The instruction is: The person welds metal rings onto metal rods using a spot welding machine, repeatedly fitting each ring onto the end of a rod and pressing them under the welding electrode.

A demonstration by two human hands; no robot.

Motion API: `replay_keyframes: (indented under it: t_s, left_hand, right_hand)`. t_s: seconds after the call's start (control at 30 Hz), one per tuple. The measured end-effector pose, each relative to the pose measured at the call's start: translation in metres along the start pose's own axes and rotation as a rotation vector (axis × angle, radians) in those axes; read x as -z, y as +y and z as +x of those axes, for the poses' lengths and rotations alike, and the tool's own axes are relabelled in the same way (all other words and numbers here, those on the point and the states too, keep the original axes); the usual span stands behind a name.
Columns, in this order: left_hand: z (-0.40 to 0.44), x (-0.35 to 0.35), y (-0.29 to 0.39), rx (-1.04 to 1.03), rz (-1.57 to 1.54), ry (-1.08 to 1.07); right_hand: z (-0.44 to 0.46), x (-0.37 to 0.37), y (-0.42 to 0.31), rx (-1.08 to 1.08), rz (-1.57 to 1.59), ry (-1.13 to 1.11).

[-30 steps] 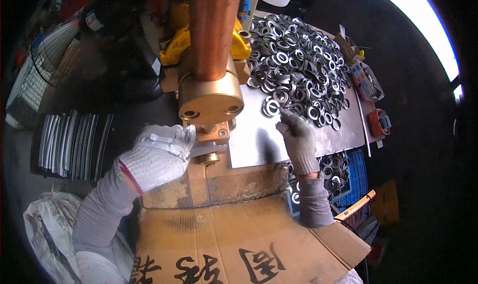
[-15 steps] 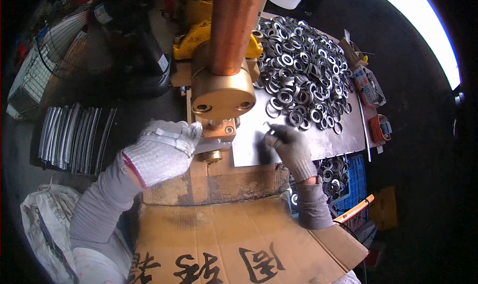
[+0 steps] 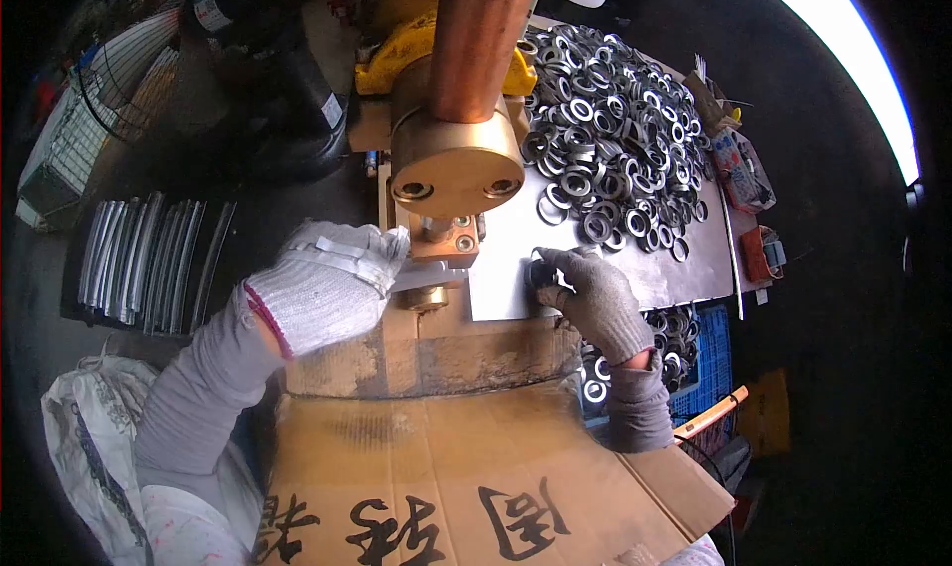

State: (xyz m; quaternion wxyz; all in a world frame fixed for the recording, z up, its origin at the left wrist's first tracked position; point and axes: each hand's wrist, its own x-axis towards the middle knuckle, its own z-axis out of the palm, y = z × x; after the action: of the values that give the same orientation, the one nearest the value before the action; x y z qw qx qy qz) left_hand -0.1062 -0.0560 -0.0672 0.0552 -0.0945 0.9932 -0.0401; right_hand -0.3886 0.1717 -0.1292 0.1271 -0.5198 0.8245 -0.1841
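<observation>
My left hand [image 3: 332, 280], in a white knit glove, is closed on a flat metal strip [image 3: 418, 277]. The strip reaches from the fingertips to just below the copper block [image 3: 454, 241] of the machine, above a brass round piece [image 3: 426, 299]. To the right, my gloved right hand [image 3: 597, 303] pinches a dark metal ring [image 3: 541, 272] over the pale metal sheet [image 3: 501, 293]. Fingers partly hide the ring. Overhead, a thick copper rod [image 3: 476, 50] ends in a brass cylinder [image 3: 456, 164] with bolt holes.
A large heap of metal rings [image 3: 615, 139] covers the sheet's far part. Several metal strips [image 3: 149, 263] lie at the left. A blue crate [image 3: 716, 353] with rings stands at the lower right. Cardboard [image 3: 426, 447] with black writing lies across the front.
My right hand has drawn its fingers together and now shows a dark ring in its pinch. My left hand keeps its place by the copper block. The view has shifted slightly.
</observation>
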Motion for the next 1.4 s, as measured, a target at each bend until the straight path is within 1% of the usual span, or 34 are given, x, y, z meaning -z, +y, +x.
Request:
replay_keyframes:
  t_s: [0.03, 0.07, 0.13, 0.17, 0.23, 0.3, 0.37, 0.4, 0.43, 0.5, 0.53, 0.6, 0.73, 0.8, 0.83, 0.9, 0.93, 1.0, 1.03, 1.07, 1.1, 1.13, 1.17, 1.2, 1.23, 1.27, 1.33, 1.4]
  left_hand:
    - [0.001, 0.002, 0.000, 0.000, -0.004, -0.043]
    - [0.000, 0.000, 0.000, -0.003, -0.004, -0.047]
    - [-0.001, -0.002, -0.001, -0.036, 0.022, 0.065]
    - [0.000, -0.001, 0.000, -0.041, 0.025, 0.063]
    - [0.001, 0.000, 0.001, -0.011, 0.060, 0.028]
    - [-0.001, 0.001, 0.001, -0.014, 0.026, 0.046]
    - [0.001, 0.003, -0.002, -0.018, -0.003, 0.070]
    - [0.003, 0.003, -0.003, -0.014, -0.018, 0.065]
    - [0.003, 0.002, -0.003, -0.011, -0.034, 0.059]
    - [0.005, -0.005, -0.006, -0.013, -0.039, 0.067]
    - [0.006, -0.007, -0.008, -0.019, -0.041, 0.081]
    - [0.006, -0.009, -0.012, -0.032, -0.012, 0.080]
    - [0.005, -0.001, -0.012, -0.028, -0.014, 0.045]
    - [0.005, 0.005, -0.011, -0.031, -0.016, 0.045]
    - [0.006, 0.006, -0.011, -0.036, -0.016, 0.047]
    - [0.008, 0.005, -0.012, -0.019, -0.047, 0.033]
    - [0.009, 0.003, -0.012, -0.006, -0.080, 0.017]
    - [0.010, -0.004, -0.013, -0.014, -0.072, 0.052]
    - [0.010, -0.004, -0.013, -0.018, -0.069, 0.071]
    - [0.010, -0.003, -0.013, -0.022, -0.065, 0.089]
    - [0.009, 0.005, -0.011, -0.023, -0.052, 0.020]
    - [0.008, 0.010, -0.010, -0.023, -0.038, -0.049]
    - [0.007, 0.007, -0.011, -0.021, -0.038, -0.048]
    - [0.007, 0.003, -0.012, -0.028, -0.062, 0.029]
    - [0.006, 0.001, -0.013, -0.037, -0.087, 0.106]
    - [0.007, 0.002, -0.013, -0.033, -0.088, 0.107]
    - [0.009, 0.005, -0.014, -0.003, -0.107, -0.016]
    - [0.009, 0.001, -0.015, -0.032, -0.099, 0.010]
  right_hand:
    - [0.002, 0.005, -0.005, 0.001, 0.002, 0.000]
    - [0.005, 0.011, -0.011, 0.030, -0.083, 0.027]
    - [0.012, 0.009, -0.007, 0.125, -0.202, 0.078]
    - [0.016, 0.005, -0.004, 0.120, -0.198, 0.081]
    - [0.026, 0.001, -0.005, 0.057, -0.350, -0.185]
    - [0.028, 0.005, -0.015, 0.086, -0.374, -0.204]
    - [0.022, 0.008, -0.031, 0.086, -0.051, -0.170]
    - [0.016, -0.010, -0.021, 0.153, 0.241, -0.048]
    - [0.012, -0.009, -0.033, 0.096, 0.577, -0.112]
    - [0.004, -0.013, -0.049, 0.050, 0.872, -0.145]
    - [0.004, -0.018, -0.050, 0.049, 0.878, -0.140]
    - [0.005, -0.025, -0.049, 0.091, 1.004, -0.176]
    - [0.014, -0.028, -0.053, 0.034, 1.013, -0.211]
    - [0.024, -0.035, -0.063, 0.214, 0.856, -0.194]
    - [0.024, -0.036, -0.064, 0.213, 0.857, -0.195]
    - [0.026, -0.034, -0.066, 0.124, 1.066, -0.279]
    - [0.026, -0.032, -0.067, 0.125, 1.067, -0.281]
    - [0.027, -0.026, -0.068, 0.169, 0.782, -0.270]
    - [0.027, -0.029, -0.069, 0.169, 0.784, -0.269]
    - [0.027, -0.034, -0.070, 0.159, 0.912, -0.278]
    - [0.027, -0.037, -0.071, 0.148, 1.040, -0.288]
    - [0.027, -0.036, -0.072, 0.147, 1.042, -0.289]
    - [0.028, -0.032, -0.074, 0.113, 1.103, -0.323]
    - [0.029, -0.030, -0.075, 0.078, 1.163, -0.359]
    - [0.028, -0.029, -0.073, 0.079, 1.162, -0.361]
    - [0.028, -0.029, -0.071, 0.094, 1.152, -0.338]
    - [0.028, -0.029, -0.072, 0.106, 1.140, -0.319]
    - [0.029, -0.027, -0.076, 0.149, 1.069, -0.317]
